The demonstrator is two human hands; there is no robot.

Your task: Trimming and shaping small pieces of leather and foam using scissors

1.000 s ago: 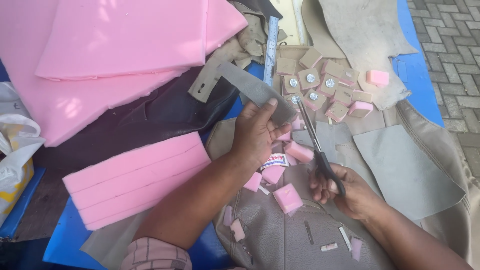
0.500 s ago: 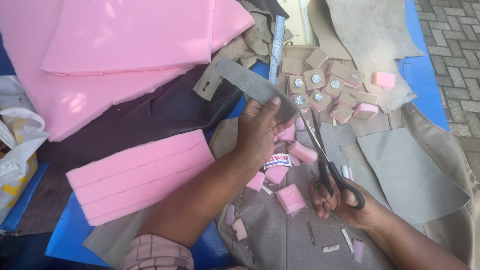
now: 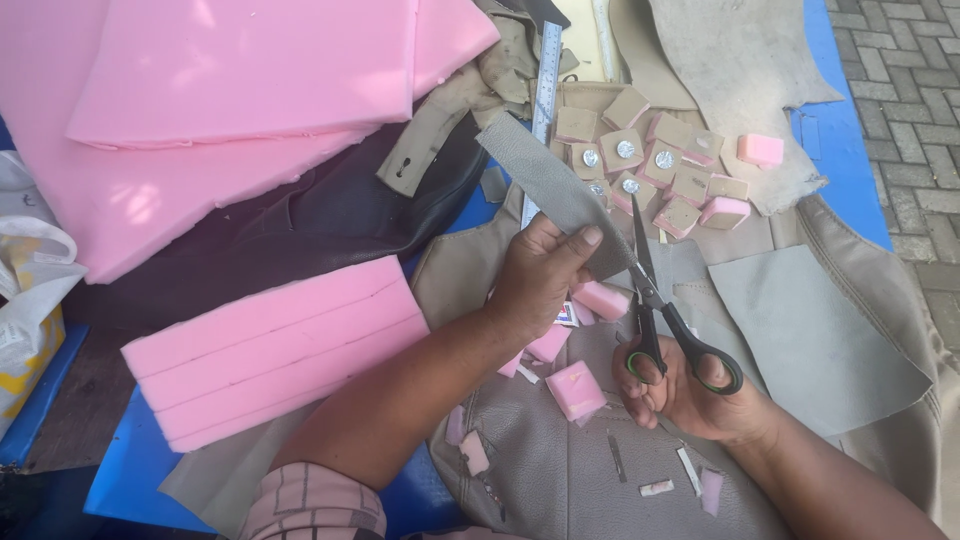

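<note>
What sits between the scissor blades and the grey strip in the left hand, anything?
Nothing visible. The right hand holds the scissors with the blades up against the lower edge of the grey strip, which the left hand pinches. The pink foam pieces lie lower, on the grey sheet, clear of the blades.

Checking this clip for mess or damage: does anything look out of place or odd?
Nothing is damaged. Only small pink foam offcuts and thin trimmings lie loose on the tan leather under the hands. The left hand holds a grey strip; the right hand holds scissors.
</note>
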